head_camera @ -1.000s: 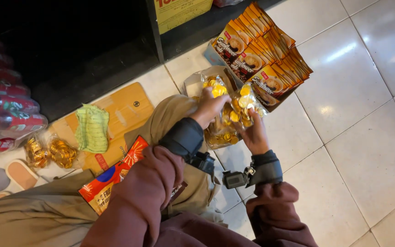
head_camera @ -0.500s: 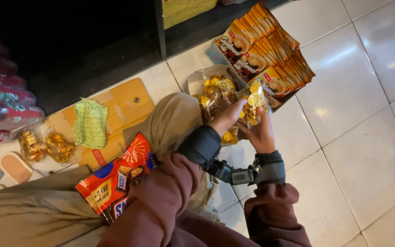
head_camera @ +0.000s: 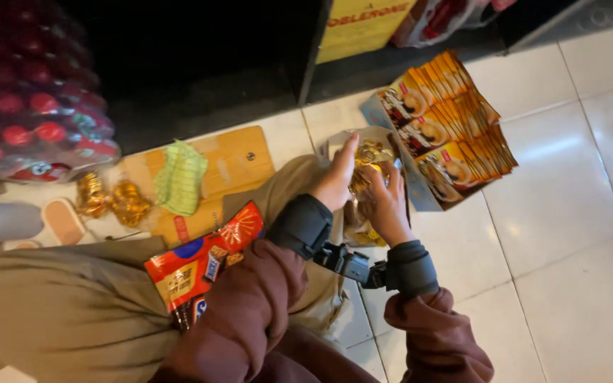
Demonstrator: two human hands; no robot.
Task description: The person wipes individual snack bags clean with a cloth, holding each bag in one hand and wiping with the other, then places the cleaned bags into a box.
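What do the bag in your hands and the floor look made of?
Bag: looks like thin clear plastic film, glossy and crinkled, with gold-wrapped sweets showing through. Both the left hand and the right hand grip it. Floor: glazed white tiles, probably ceramic, shiny with grout lines.

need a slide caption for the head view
Both hands, left hand and right hand, grip a bag of gold-wrapped sweets beside a box of orange packets on tiles.

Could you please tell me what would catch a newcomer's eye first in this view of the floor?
Probably both hands, the left hand and right hand, meeting over a clear bag of gold-wrapped sweets at the centre. Just right of them, a box of orange packets lies fanned out on the white floor tiles. At lower left, a red snack bag rests on the person's lap.
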